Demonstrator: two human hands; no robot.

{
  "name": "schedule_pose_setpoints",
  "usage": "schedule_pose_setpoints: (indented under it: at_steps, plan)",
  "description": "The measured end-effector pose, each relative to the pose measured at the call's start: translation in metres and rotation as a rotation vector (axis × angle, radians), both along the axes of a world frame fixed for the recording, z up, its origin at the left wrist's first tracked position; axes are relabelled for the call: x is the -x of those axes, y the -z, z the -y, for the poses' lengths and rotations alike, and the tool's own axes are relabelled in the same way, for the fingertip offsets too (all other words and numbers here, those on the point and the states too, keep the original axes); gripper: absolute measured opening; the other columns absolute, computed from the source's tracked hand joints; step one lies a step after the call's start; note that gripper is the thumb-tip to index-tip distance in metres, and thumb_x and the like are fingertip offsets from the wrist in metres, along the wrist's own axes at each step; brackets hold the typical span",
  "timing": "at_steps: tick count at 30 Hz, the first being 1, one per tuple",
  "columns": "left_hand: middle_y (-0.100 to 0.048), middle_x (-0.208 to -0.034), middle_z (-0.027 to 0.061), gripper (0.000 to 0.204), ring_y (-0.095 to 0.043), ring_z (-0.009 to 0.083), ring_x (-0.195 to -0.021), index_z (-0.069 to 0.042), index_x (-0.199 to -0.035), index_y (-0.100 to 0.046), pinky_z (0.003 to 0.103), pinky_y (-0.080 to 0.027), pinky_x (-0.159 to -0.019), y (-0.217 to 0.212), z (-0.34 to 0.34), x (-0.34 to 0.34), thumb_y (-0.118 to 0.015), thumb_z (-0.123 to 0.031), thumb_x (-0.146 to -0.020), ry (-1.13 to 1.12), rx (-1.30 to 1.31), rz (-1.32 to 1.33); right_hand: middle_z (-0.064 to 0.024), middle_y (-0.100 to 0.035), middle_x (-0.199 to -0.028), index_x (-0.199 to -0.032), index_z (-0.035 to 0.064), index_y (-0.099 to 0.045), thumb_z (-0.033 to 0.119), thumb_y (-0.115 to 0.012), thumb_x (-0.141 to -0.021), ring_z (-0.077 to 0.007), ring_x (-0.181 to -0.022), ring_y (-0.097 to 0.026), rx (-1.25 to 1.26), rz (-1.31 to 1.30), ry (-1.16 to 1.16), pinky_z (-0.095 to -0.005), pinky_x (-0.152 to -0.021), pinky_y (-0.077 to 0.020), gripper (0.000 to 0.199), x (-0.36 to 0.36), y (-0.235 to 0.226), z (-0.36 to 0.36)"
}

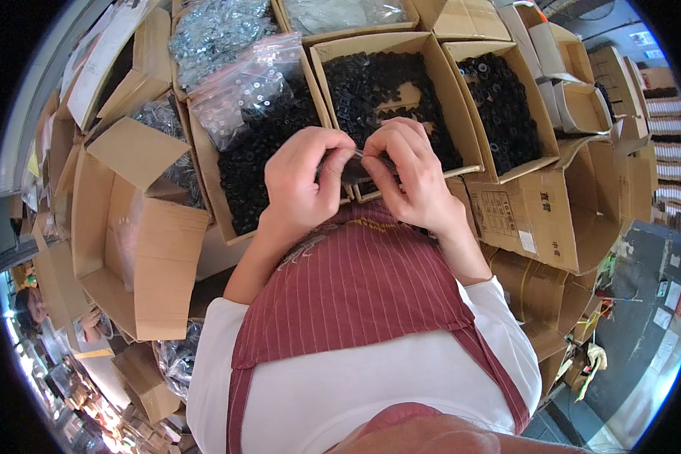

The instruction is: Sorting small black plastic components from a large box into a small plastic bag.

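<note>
My left hand [307,180] and my right hand [410,170] meet in front of my apron, fingers closed in a pinch. Between them is what looks like a small clear plastic bag [356,168], its upper edge gripped from both sides. It looks dark, but whether that is its contents or the black parts behind cannot be told. Just beyond the hands stands an open cardboard box [473,144] of small black parts [356,83]. To its left, another box holds black parts [242,185] with a clear zip bag of small pale washers [253,98] on top.
A box of black rings [499,98] stands at the right. Clear bags of small parts [223,38] fill a box at the far left. An open carton [159,265] with raised flaps is at my left, and a larger carton [518,212] at my right. A person [34,306] is at the left edge.
</note>
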State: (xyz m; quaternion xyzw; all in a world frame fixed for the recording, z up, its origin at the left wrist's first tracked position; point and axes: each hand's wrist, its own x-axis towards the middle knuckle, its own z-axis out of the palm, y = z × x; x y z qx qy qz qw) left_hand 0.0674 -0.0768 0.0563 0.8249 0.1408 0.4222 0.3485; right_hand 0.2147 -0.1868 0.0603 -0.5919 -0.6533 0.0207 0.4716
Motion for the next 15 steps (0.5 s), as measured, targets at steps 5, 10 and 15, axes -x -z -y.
schedule_pose_setpoints:
  at_steps: [5, 10, 15]
  plan:
    - [-0.066, -0.086, 0.0054, 0.002, -0.060, 0.0115, -0.077, 0.003, -0.093, -0.064, 0.025, -0.049, -0.074, -0.003, -0.002, 0.002, -0.063, 0.000, -0.093, 0.048, 0.204, -0.041, -0.0097, -0.055, -0.076, -0.084, 0.0033, -0.058, 0.000, -0.071, -0.078, -0.0317, -0.076, -0.057, 0.045, -0.001, 0.024, -0.0411, -0.084, -0.0449, 0.015, -0.010, -0.003, 0.025]
    - [-0.067, -0.087, 0.0060, 0.003, -0.063, 0.0118, -0.078, 0.002, -0.094, -0.065, 0.025, -0.050, -0.073, -0.002, 0.004, -0.004, -0.065, -0.001, -0.093, 0.157, 0.333, -0.103, -0.0099, -0.060, -0.076, -0.081, 0.0022, -0.061, 0.003, -0.075, -0.080, -0.0260, -0.072, -0.059, 0.112, -0.235, 0.025, -0.0374, -0.074, -0.0461, 0.014, -0.024, 0.004, 0.060]
    - [-0.067, -0.095, 0.0031, 0.011, -0.063, 0.0085, -0.087, 0.001, -0.106, -0.063, 0.024, -0.050, -0.077, 0.028, -0.036, 0.004, -0.061, -0.008, -0.099, 0.060, 0.589, -0.292, -0.0088, -0.064, -0.085, -0.086, -0.0017, -0.063, 0.003, -0.073, -0.082, -0.0181, -0.085, -0.060, 0.023, -0.843, 0.121, -0.0308, -0.077, -0.0454, 0.011, -0.054, 0.003, 0.132]
